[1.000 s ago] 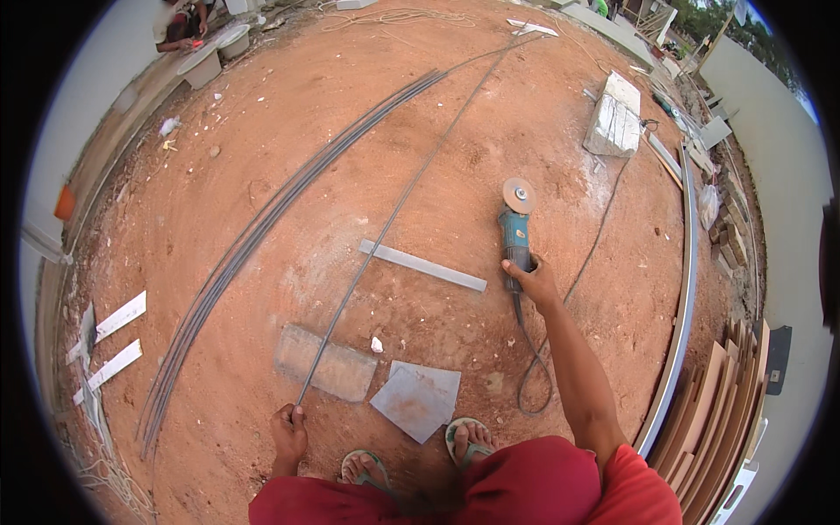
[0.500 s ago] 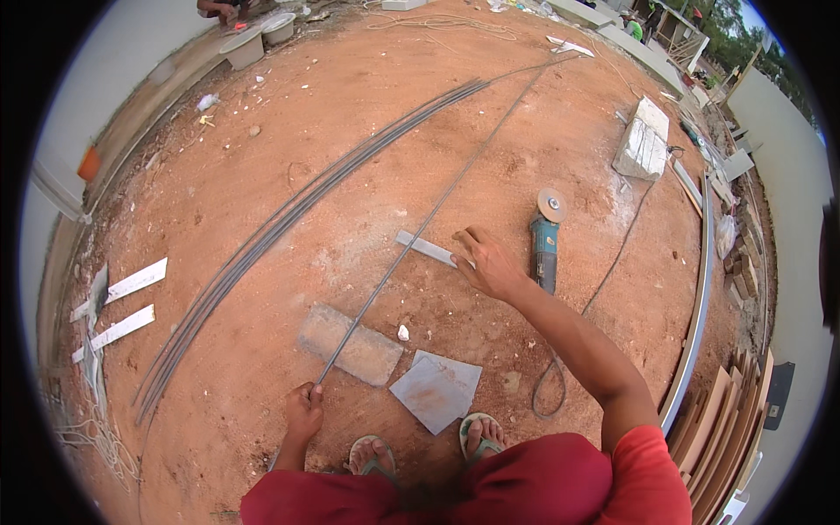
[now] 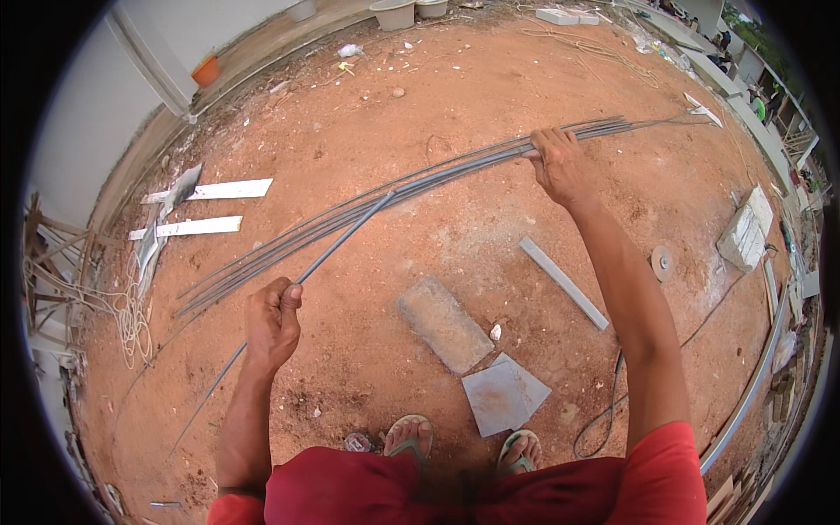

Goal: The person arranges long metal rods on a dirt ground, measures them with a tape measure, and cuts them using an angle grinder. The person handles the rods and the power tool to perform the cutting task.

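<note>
My left hand (image 3: 275,322) is closed around a thin grey steel rod (image 3: 346,238). One end of the rod slants down to the ground behind my wrist, and the other part rises to meet a bundle of similar rods (image 3: 271,261) on the soil. Farther off, my right hand (image 3: 560,166) has its fingers curled round a rod along the line of that bundle. Whether it is the same rod that my left hand holds, I cannot tell. A narrow grey strip (image 3: 564,283) lies left of my right forearm. That forearm hides most of an angle grinder, leaving its disc (image 3: 661,262) visible.
Before my feet lie a rectangular slab (image 3: 444,324) and overlapping grey tile pieces (image 3: 506,394). White boards (image 3: 210,190) and tangled rope (image 3: 131,319) are at the left. A pale block (image 3: 746,229) and a long metal bar (image 3: 748,394) lie right; tubs (image 3: 394,15) stand far back.
My right hand has left the grey strip and now grips a rod farther away. My left hand has risen with its rod, which has swung toward the bundle. The view has turned left.
</note>
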A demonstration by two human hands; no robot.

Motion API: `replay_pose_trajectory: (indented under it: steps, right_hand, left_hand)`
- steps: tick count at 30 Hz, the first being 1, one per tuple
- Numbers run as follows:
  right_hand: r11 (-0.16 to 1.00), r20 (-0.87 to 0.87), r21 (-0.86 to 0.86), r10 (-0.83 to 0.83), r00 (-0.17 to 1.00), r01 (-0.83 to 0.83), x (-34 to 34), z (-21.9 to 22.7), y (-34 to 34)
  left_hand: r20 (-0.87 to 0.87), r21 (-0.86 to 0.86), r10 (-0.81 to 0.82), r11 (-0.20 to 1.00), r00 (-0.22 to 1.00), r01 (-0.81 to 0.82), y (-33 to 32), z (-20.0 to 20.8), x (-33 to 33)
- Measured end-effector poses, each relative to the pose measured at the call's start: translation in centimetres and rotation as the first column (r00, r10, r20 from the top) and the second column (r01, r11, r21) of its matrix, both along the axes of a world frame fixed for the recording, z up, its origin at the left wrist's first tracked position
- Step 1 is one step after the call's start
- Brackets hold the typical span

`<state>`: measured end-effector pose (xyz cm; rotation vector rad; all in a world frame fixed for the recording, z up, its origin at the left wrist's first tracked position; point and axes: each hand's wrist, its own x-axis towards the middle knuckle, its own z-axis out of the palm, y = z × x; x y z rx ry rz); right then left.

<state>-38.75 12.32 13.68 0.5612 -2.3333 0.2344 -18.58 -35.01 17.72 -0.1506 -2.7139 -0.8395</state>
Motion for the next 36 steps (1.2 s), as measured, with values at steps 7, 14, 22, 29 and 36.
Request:
replay_pose_trajectory:
  steps: [7,14,22,29,36]
  right_hand:
    - [0.996,-0.228,-0.08,0.026,0.973,-0.045,-5.0,10.8,-5.6]
    - [0.859,0.575,0.381,0.071,0.815,-0.343,-0.5,2.8,-2.0]
    - [0.701,0.709,0.577,-0.176,0.683,-0.419,6.2,-10.9,1.3]
    - [0.965,0.171,0.227,0.093,0.981,-0.131,-0.6,-5.0,-1.9]
    - [0.996,-0.037,0.013,0.088,0.995,-0.088,-5.2,8.7,-7.8]
  left_hand:
    - [-0.385,-0.16,0.12,0.968,0.915,-0.194,-1.4,11.5,-2.3]
    - [0.616,0.318,-0.297,0.941,0.729,0.115,-4.0,-2.0,3.0]
    - [0.577,0.147,-0.296,0.954,0.761,0.261,0.8,-19.8,8.8]
    - [0.058,-0.216,0.098,0.973,0.993,-0.083,-2.9,-6.8,1.8]
    - [-0.446,-0.249,0.172,0.919,0.879,-0.306,-7.0,6.0,-3.0]
